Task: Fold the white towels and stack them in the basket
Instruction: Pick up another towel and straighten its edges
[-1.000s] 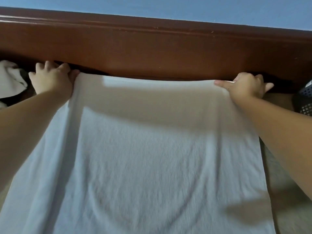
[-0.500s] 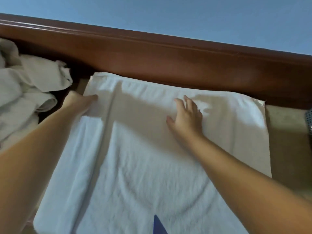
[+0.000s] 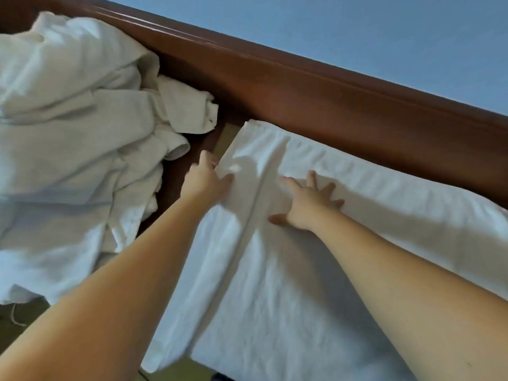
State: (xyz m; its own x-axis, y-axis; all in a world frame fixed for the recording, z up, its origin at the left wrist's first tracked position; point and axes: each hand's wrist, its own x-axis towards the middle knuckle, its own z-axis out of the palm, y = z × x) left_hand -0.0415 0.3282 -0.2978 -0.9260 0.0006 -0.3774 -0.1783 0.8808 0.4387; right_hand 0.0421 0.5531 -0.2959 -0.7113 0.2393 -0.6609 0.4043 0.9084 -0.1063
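fingers (image 3: pixel 310 178) splayed flat on nubby terry towel (image 3: pixel 275 284)

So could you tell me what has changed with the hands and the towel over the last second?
Both hands let go of the spread towel's far corners. The right hand moved inward and now presses flat on it; the left hand came to the left edge and grips it. The towel stayed spread against the wooden board; the view swung toward the unfolded pile.

No readable text, labels, brands or nos. anywhere; towels plain, no markings.
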